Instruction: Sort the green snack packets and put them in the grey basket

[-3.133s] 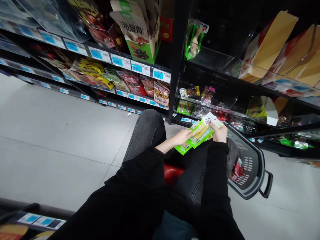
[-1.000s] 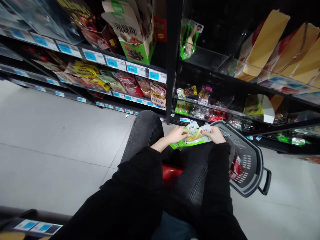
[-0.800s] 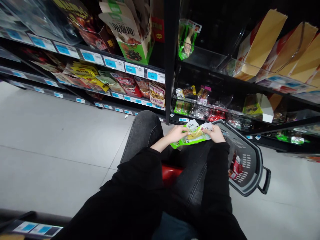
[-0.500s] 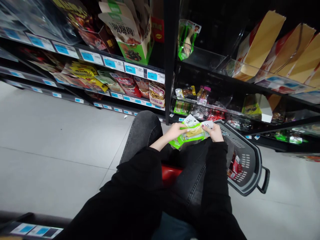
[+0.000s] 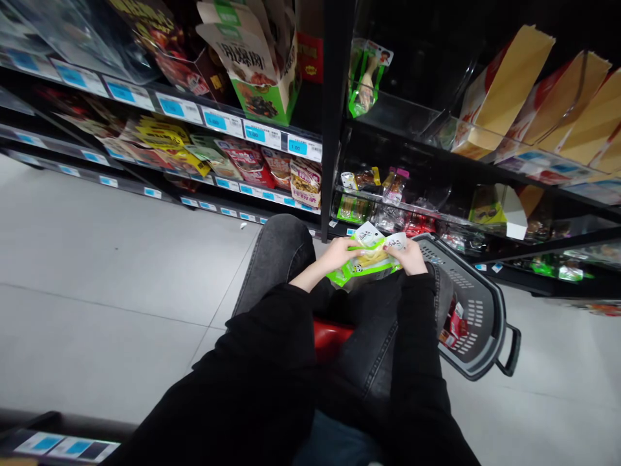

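Observation:
Two green-and-white snack packets (image 5: 372, 259) overlap in front of my knees, with yellowish food showing through the clear part. My left hand (image 5: 340, 252) is closed on their left side, thumb on top. On the right, my right hand (image 5: 410, 256) pinches the white top corner of the front packet. Part of the rear packet is hidden behind the front one. Just right of my right knee stands a grey shopping basket (image 5: 478, 304) with red packets (image 5: 456, 323) inside.
Ahead, black shelving carries bagged snacks (image 5: 242, 162), a green-and-white carton (image 5: 262, 77) and tall open cardboard boxes (image 5: 504, 90). A hanging packet (image 5: 366, 77) sits at the shelf divider. Behind on the left is another shelf edge (image 5: 63, 446). Red shows beneath me between my legs.
My right hand has moved slightly left, bringing the front packet's white corner closer to the rear packet. Both hands keep their hold.

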Tool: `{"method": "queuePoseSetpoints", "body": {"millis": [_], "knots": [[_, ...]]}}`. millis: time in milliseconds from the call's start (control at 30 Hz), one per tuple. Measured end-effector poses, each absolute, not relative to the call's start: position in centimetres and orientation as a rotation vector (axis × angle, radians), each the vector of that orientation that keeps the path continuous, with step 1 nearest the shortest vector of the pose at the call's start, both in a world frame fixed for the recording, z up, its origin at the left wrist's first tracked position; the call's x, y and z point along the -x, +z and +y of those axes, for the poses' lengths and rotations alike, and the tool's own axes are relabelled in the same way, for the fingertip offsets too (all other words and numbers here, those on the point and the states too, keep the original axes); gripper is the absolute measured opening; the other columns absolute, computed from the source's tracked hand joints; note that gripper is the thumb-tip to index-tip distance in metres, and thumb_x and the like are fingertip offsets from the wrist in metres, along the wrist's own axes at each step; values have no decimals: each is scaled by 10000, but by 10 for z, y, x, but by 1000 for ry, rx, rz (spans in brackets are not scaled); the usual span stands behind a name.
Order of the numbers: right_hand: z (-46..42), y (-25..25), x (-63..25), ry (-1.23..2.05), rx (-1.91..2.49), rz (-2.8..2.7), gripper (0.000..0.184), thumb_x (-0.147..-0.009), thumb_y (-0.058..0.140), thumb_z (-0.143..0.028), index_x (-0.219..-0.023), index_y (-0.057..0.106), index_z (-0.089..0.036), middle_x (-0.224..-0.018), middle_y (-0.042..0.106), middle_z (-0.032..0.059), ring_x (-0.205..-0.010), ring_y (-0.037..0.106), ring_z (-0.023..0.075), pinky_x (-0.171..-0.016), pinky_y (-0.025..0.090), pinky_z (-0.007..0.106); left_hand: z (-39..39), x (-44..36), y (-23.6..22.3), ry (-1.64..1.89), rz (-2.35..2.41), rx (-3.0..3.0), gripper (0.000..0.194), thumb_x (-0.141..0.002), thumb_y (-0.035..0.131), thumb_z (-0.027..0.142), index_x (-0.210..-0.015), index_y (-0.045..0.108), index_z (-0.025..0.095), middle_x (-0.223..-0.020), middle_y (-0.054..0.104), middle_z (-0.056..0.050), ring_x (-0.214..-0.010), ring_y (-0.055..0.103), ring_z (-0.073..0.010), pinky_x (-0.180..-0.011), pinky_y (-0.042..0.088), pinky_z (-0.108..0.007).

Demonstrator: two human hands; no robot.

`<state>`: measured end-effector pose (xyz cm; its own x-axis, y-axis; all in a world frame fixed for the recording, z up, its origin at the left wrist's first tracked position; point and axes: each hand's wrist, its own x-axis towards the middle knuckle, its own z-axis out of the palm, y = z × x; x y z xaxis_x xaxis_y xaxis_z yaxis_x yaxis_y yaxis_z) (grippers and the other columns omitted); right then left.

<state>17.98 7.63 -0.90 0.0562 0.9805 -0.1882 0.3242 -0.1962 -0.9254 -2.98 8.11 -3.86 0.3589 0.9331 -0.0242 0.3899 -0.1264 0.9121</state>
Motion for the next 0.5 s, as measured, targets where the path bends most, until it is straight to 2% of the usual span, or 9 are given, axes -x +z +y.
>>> {"method": "queuePoseSetpoints", "body": {"millis": [167, 333, 500], "knots": [[74, -11, -183, 1240, 1551, -1318, 353, -499, 731, -401, -712, 646, -133, -696, 680, 53, -615, 612, 185, -611, 484, 313, 80, 30, -35, 688, 1160, -1710, 221, -722, 612, 319, -820, 715, 150, -818, 694, -52, -749, 613, -181, -701, 432, -270], [75, -6, -172, 1152, 1643, -1426, 318, -499, 710, -391, -666, 628, -133, -641, 662, 40, -593, 587, 180, -579, 464, 298, 81, 29, -28, 685, 1056, -1707, 218, -676, 654, 340, -775, 701, 152, -771, 686, -34, -724, 601, -170, -688, 423, -258], [76, -8, -160, 1085, 1625, -1497, 294, -536, 669, -367, -713, 631, -135, -689, 670, 44, -646, 588, 183, -630, 459, 301, 83, 31, -27, 782, 1097, -1706, 177, -721, 604, 298, -724, 682, 139, -713, 650, -32, -682, 566, -153, -642, 396, -246]]}}
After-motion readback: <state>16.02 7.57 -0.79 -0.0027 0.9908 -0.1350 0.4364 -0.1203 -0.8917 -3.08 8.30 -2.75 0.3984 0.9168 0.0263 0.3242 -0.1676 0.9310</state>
